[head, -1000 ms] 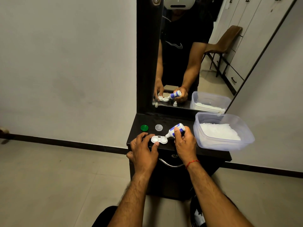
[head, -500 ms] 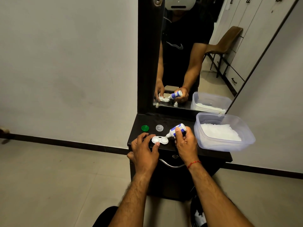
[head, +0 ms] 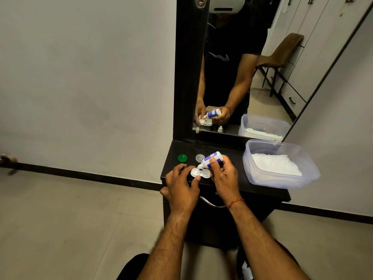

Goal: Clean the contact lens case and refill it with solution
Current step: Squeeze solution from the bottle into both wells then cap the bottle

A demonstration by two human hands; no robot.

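Metal drawer handle [head: 212, 203]: at 6 o'clock of the lens case [head: 204, 174], nearest the person; not in use.
Left hand [head: 181, 184]: at 8 o'clock of the case. Thumb and forefinger pinch its left well, judged to pin the light case against sliding.
Right hand [head: 224, 178]: at 4 o'clock. Fingers and thumb wrap round the solution bottle [head: 211, 158], placed to squeeze it.
Lens case: white, two joined round wells, both uncapped. Lies flat on the dark cabinet top [head: 228, 150] near its front edge. Fill level cannot be told.
Solution bottle: white with a blue label, tilted with its nozzle down toward 7 o'clock over the left well. Judged the refill step.
Green cap [head: 182, 158]: at 10 o'clock, apart from the case, out of the pour's way.
Clear cap [head: 200, 157]: at 12 o'clock, just beyond the case.
Plastic tub [head: 282, 181]: at 3 o'clock, well apart. Holds white material, possibly tissue for wiping.
Mirror [head: 232, 77]: at 12 o'clock, farthest; reflects both hands.
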